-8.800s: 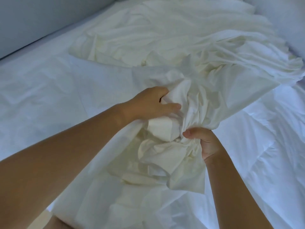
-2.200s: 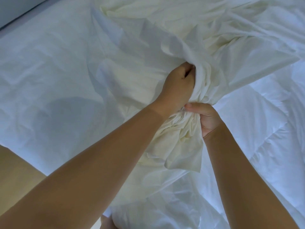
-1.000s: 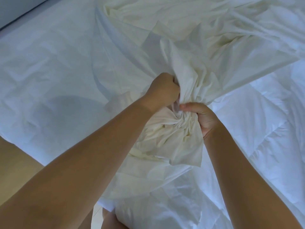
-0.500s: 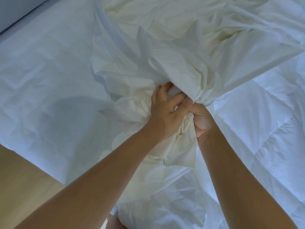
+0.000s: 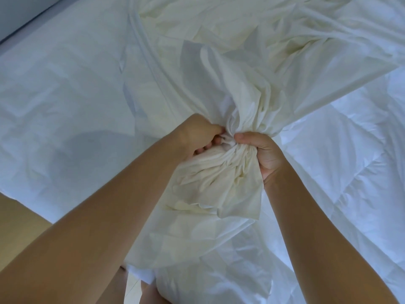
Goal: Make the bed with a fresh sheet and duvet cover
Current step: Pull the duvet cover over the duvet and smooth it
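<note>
We grip the cream duvet cover (image 5: 221, 183) near the bed's near edge, our left hand (image 5: 197, 137) and right hand (image 5: 264, 155) curled tight round its gathered cloth, the rest spread toward the far side over the white duvet (image 5: 341, 163) and sheet (image 5: 54, 95).

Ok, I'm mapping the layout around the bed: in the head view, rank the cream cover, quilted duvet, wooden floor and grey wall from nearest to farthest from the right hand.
1. cream cover, gripped in the right hand.
2. quilted duvet, just right of it.
3. wooden floor, lower left.
4. grey wall, top left.
</note>
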The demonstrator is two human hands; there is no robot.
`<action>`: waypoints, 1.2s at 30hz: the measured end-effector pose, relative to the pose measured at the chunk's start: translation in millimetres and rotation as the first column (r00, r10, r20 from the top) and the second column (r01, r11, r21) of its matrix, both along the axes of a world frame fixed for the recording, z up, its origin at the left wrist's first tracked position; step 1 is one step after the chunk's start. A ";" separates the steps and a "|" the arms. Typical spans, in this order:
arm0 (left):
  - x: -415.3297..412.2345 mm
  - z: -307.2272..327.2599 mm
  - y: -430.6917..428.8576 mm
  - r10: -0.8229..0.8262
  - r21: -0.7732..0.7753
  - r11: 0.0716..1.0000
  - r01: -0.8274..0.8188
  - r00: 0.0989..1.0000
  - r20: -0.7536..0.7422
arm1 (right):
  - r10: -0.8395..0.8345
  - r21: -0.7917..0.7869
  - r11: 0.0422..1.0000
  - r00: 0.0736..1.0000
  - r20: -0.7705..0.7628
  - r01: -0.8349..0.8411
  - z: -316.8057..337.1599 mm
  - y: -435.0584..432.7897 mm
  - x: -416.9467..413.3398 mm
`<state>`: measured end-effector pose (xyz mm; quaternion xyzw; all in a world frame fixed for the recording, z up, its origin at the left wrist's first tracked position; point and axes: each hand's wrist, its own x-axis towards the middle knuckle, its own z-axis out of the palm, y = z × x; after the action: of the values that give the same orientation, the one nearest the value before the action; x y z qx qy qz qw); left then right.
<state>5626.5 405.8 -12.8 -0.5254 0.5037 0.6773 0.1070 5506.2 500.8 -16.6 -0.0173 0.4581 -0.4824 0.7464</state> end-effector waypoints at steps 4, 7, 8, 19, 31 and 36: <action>-19.8 16.1 -14.2 0.136 -0.077 0.983 -0.168 0.939 -0.315 | -0.027 0.039 0.999 0.991 -0.128 0.032 5.4 1.9 -4.3; -31.3 22.9 -12.3 0.082 -0.202 0.960 -0.194 0.884 -0.460 | -0.028 0.019 0.999 0.994 -0.103 0.030 13.5 -3.3 -8.8; -35.5 21.5 -11.2 0.037 -0.267 0.945 -0.186 0.877 -0.479 | -0.018 0.035 0.999 0.995 -0.097 0.022 16.4 -5.0 -10.1; -44.5 7.1 4.6 0.040 -0.392 0.876 -0.279 0.854 -0.519 | -0.172 -0.042 0.985 0.980 -0.103 0.168 1.2 -6.2 7.7; -43.2 6.8 -25.0 -0.321 -0.715 0.698 -0.042 0.874 -0.364 | -0.092 0.030 0.995 0.990 -0.106 0.096 5.5 -0.6 -1.4; -0.5 -8.2 13.2 -0.070 -0.546 0.837 0.042 0.997 -0.030 | -0.120 0.046 0.991 0.991 -0.065 0.123 1.6 6.8 0.8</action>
<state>5626.0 419.0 -21.0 -0.5026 0.6931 0.5153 -0.0392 5507.0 507.6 -15.0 0.0143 0.4929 -0.5148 0.7013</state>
